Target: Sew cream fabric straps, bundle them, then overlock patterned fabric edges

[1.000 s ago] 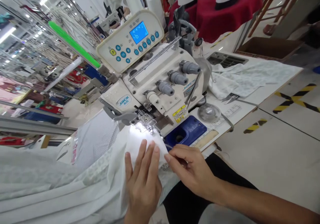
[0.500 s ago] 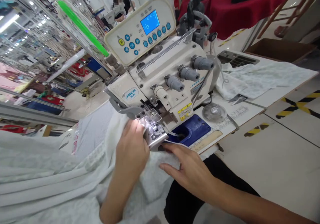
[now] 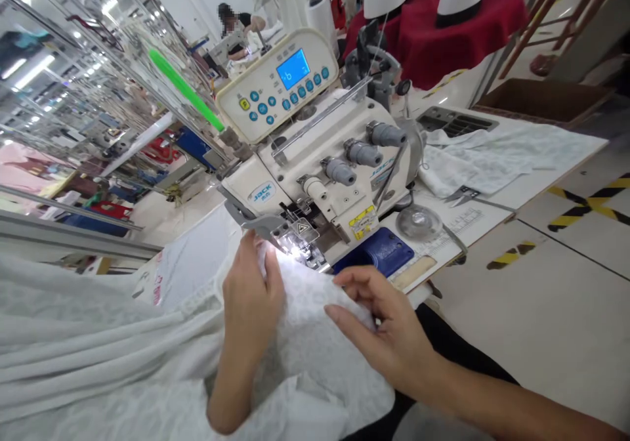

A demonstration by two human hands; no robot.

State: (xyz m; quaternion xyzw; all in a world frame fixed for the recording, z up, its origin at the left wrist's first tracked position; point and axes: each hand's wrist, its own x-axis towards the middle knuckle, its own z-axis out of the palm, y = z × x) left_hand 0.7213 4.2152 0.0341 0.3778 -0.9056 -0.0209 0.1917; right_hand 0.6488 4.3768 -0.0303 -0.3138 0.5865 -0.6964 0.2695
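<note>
A white, pale-patterned fabric (image 3: 315, 296) spreads below the overlock sewing machine (image 3: 335, 172), its upper edge by the lit presser foot (image 3: 308, 252). My left hand (image 3: 253, 296) pinches the fabric just left of the foot, thumb and fingers pointing up. At the fabric's right edge is my right hand (image 3: 388, 323), its fingers curled and its thumb lying on the cloth, so that the edge runs between them. The needle area is partly hidden by glare.
On the table's right lie thread snips (image 3: 463, 195) and another piece of pale fabric (image 3: 492, 152). A round clear magnet-like disc (image 3: 418, 222) sits by the blue machine cover (image 3: 386, 252). White cones stand on red cloth (image 3: 457, 34) behind. A co-worker (image 3: 241, 31) sits farther back.
My right hand has drawn back from the foot plate and curled round the fabric's edge. The fabric now covers the front of the plate, and my left hand has shifted slightly left.
</note>
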